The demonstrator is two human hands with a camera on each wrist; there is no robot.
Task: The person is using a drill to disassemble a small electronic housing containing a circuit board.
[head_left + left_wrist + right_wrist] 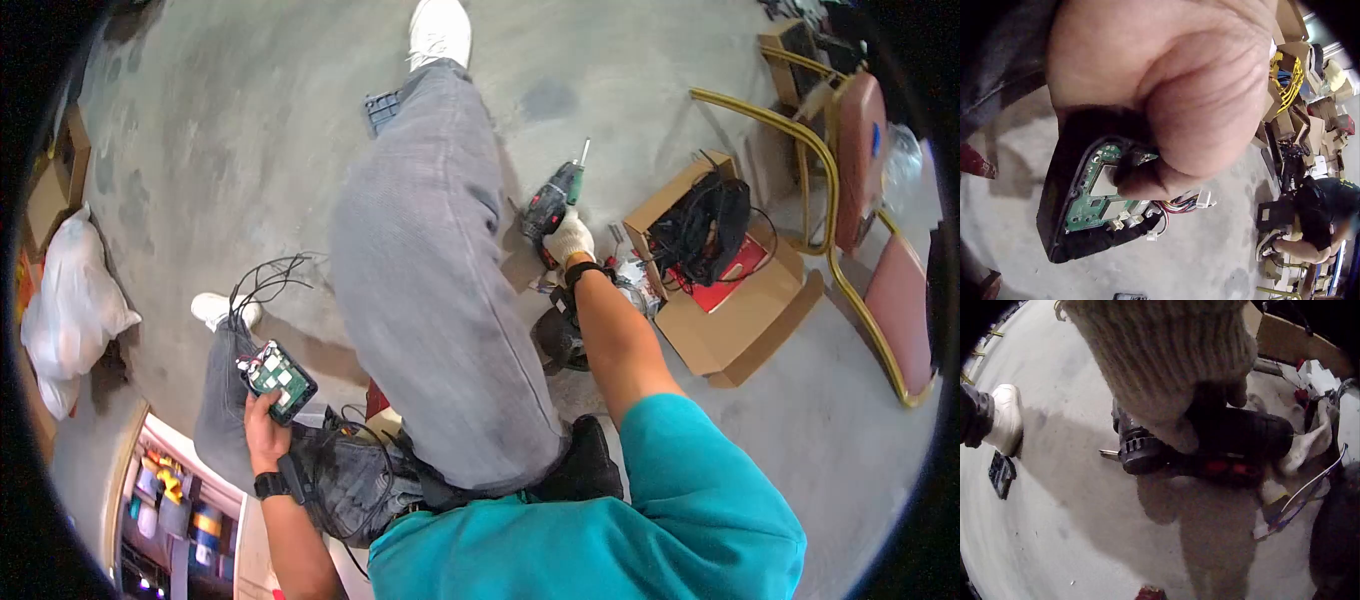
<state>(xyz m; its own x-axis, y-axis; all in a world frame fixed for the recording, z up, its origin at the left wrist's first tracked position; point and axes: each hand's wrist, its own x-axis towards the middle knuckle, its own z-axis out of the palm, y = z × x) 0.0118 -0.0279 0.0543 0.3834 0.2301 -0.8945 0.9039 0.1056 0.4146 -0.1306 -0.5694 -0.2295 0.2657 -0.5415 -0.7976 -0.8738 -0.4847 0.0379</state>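
Note:
My bare left hand grips a black plastic housing with a green circuit board inside. The thumb lies over the board in the left wrist view, where small connectors and coloured wires show at the housing's edge. Black cables trail past it. Low over the floor, my right hand, in a white knitted glove, holds a green-handled screwdriver with its metal shaft pointing forward. Right beside it is a black and red power drill, overlapped by the glove in the right wrist view; the fingertips are partly hidden there.
An open cardboard box with black cables stands at the right, near pink-cushioned chairs. A dark plastic piece lies by the front shoe. White plastic bags stand at the left. Another person sits in the background of the left wrist view.

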